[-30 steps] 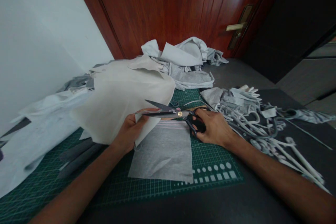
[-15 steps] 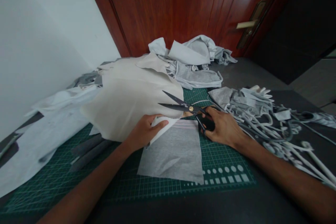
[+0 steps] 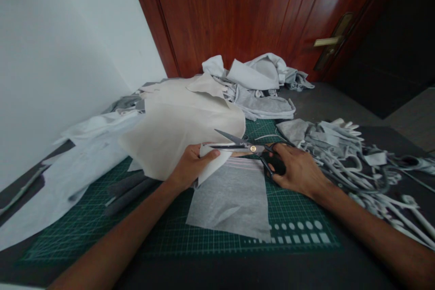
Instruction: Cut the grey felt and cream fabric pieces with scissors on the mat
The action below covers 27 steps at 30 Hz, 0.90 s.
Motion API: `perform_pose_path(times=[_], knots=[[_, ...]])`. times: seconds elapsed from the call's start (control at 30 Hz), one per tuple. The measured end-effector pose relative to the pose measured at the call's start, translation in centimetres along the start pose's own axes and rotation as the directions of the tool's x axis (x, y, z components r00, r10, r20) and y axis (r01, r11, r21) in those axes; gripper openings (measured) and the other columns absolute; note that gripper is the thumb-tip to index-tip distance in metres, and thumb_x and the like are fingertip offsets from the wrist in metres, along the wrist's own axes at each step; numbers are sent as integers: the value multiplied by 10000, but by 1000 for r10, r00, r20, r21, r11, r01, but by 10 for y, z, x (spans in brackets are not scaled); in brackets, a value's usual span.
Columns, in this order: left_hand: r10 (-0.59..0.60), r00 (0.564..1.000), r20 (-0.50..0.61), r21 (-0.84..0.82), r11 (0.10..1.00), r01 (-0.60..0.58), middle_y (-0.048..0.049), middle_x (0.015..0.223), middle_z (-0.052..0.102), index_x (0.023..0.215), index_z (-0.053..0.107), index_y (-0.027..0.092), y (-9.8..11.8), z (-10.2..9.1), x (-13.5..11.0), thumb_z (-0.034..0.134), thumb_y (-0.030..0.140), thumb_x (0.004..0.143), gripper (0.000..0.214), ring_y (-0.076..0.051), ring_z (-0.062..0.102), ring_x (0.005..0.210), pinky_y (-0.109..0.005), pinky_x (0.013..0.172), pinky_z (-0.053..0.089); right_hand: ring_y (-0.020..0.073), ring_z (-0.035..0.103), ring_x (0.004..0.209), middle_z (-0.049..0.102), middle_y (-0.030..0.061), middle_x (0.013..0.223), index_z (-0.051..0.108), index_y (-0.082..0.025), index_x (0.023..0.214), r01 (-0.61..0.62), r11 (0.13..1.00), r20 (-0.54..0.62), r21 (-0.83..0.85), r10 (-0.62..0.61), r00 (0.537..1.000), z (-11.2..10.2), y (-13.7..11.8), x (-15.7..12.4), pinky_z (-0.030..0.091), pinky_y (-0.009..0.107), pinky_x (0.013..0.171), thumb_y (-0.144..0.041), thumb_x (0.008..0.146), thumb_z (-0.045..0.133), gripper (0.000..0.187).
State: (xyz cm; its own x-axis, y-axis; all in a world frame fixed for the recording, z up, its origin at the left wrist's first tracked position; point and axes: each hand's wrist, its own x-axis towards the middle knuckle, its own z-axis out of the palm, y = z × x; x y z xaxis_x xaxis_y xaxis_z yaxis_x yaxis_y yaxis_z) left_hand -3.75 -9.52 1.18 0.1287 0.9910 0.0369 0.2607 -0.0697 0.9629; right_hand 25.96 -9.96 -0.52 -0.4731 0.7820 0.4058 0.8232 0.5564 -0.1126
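Head cam: scraps [image 3: 331,133] (grey/wht) nr R hand [image 3: 301,170] w/ scissors [image 3: 253,148]; door [image 3: 231,13] beyond.

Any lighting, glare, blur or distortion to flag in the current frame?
Head view: dim light overall; a pale sheen high on the red door; the dark panel at right loses detail; the door frame leans, probably partly lens distortion; the cutting mat has smeared lines at lower left, while the scissors are easily made out.

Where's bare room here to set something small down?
Bare: the near dark tabletop bordering the green cutting mat; the mat between the grey cloth and right forearm. Crowded: the cloth heap by the door, and the scraps beside the right hand.
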Motion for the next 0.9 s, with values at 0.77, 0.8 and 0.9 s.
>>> perform_pose_path(times=[0.77,0.8,0.9], knots=[[52,990,130,19,998,-55,-57,911,765,1080,765,187,-12,-12,6,680,455,833,375,-165,642,695,-218,503,456,221,651,765,692,65,854,580,-179,1025,115,993,-65,-28,-117,991,-2,-2,1,435,306,675,-195,850,533,182],[59,989,134,30,998,-64,-54,908,764,1076,766,189,-13,-13,7,680,453,835,367,-161,638,693,-214,501,450,215,645,737,690,60,833,580,-184,999,113,993,-69,-32,-114,991,-2,-2,1,424,303,656,-197,853,531,155],[70,988,140,59,995,-78,-50,886,759,1074,766,190,-15,-15,8,679,445,840,357,-159,630,694,-211,501,442,204,635,679,688,52,789,568,-197,911,106,994,-67,-40,-109,992,0,-3,0,398,298,618,-191,844,532,76]])
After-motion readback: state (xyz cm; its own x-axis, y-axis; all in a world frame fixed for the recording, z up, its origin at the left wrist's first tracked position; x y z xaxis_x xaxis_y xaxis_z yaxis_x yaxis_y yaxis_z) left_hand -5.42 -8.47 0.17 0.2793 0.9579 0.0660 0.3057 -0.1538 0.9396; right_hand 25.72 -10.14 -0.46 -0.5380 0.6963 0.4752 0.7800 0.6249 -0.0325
